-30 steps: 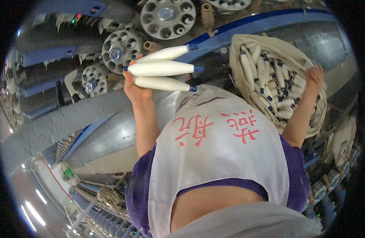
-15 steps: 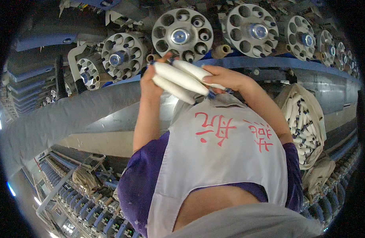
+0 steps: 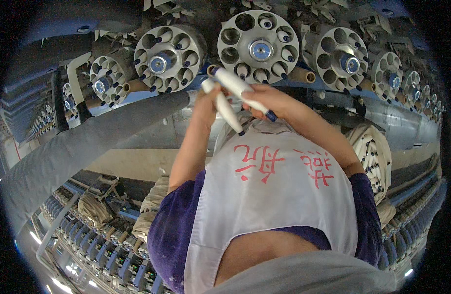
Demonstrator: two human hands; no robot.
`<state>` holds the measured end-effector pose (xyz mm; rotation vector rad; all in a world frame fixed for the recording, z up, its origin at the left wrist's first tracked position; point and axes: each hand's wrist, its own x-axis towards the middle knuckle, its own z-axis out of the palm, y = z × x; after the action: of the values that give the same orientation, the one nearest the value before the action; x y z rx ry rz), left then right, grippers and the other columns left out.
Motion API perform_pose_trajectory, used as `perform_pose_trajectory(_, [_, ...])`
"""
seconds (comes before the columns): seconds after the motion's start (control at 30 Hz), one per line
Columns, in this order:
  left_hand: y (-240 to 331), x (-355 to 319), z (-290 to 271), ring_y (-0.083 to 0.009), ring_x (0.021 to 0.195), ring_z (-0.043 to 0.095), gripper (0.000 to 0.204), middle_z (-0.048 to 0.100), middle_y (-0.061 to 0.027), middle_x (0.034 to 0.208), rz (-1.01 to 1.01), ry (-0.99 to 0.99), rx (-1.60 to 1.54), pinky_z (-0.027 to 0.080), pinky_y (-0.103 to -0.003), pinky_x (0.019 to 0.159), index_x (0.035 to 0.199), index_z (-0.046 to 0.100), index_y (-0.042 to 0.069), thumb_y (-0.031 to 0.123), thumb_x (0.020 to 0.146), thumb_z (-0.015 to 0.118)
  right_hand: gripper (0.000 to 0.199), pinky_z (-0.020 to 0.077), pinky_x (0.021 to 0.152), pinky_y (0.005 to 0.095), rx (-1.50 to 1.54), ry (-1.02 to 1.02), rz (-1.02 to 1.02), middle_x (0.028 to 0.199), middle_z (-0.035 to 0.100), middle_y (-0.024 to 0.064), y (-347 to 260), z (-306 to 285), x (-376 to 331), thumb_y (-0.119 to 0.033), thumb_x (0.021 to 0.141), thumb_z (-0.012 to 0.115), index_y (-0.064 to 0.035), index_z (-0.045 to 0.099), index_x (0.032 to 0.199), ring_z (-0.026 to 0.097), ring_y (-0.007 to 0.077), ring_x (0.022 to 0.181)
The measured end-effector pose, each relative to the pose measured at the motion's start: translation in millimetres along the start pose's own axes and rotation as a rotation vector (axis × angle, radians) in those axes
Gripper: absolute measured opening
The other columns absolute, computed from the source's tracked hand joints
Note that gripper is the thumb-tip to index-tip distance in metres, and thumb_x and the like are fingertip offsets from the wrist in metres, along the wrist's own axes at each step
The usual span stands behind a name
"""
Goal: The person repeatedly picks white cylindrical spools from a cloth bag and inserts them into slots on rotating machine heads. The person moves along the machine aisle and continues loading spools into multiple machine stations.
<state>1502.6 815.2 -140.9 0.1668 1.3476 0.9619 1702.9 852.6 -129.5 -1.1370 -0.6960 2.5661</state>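
Leftmost on my feed, a grey padded tube [image 3: 103, 130] slants up toward the left hand [image 3: 206, 104], below and left of its fingers; a round holder [image 3: 158, 64] sits farther up, with spools in its holes. The left fingers are wrapped around a white spool [image 3: 227, 113], which tilts down and right from them. I see the right hand [image 3: 269, 99] with its fingers closed around a second white spool [image 3: 234, 84], its upper end reaching above the left fingers; I can't tell whether the spools touch. Above the right fingers is a middle holder [image 3: 261, 51]; well right and below, a cloth sack [image 3: 365, 131] of spools.
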Motion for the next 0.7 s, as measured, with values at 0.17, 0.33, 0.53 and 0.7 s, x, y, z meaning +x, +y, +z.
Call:
perform_pose_trajectory(0.17, [14, -4, 9, -0.0198, 0.061, 0.055, 0.034, 0.057, -0.0121, 0.084, 0.022, 0.013, -0.026, 0.048, -0.032, 0.058, 0.106, 0.047, 0.0, 0.031, 0.091, 0.043, 0.05, 0.0467, 0.051, 0.0368, 0.599, 0.282, -0.061, 0.082, 0.056, 0.0166, -5, -1, 66, -0.046, 0.085, 0.048, 0.0006, 0.047, 0.105, 0.055, 0.026, 0.061])
perform_pose_trajectory(0.33, [58, 58, 29, -0.0209, 0.062, 0.057, 0.041, 0.058, -0.0131, 0.08, -0.066, -0.283, -0.179, 0.05, -0.031, 0.051, 0.098, 0.05, -0.003, 0.034, 0.094, 0.033, 0.056, 0.0447, 0.061, 0.0407, 0.014, -0.216, 0.136, 0.076, 0.057, 0.0102, -10, 18, 54, -0.057, 0.087, 0.032, -0.0068, 0.054, 0.101, 0.056, 0.0268, 0.071])
perform_pose_trajectory(0.53, [63, 113, 73, -0.0301, 0.073, 0.06, 0.044, 0.056, -0.0229, 0.091, -0.198, -0.31, -0.437, 0.054, -0.037, 0.057, 0.111, 0.038, -0.005, 0.035, 0.094, 0.031, 0.02, 0.0442, 0.057, 0.0376, -1.586, 0.47, -0.623, 0.07, 0.058, 0.0117, -95, 11, -109, -0.022, 0.083, 0.054, -0.003, 0.059, 0.08, 0.057, 0.0302, 0.066])
perform_pose_trajectory(0.7, [42, 68, 97, -0.0319, 0.103, 0.049, 0.047, 0.044, -0.0202, 0.117, 0.372, -0.067, -0.205, 0.044, -0.041, 0.085, 0.122, 0.033, -0.002, 0.036, 0.094, 0.03, 0.013, 0.0461, 0.065, 0.0364, -1.841, 0.472, -1.2, 0.079, 0.061, 0.0107, -169, 46, -222, -0.012, 0.082, 0.052, -0.0023, 0.059, 0.087, 0.059, 0.0269, 0.077])
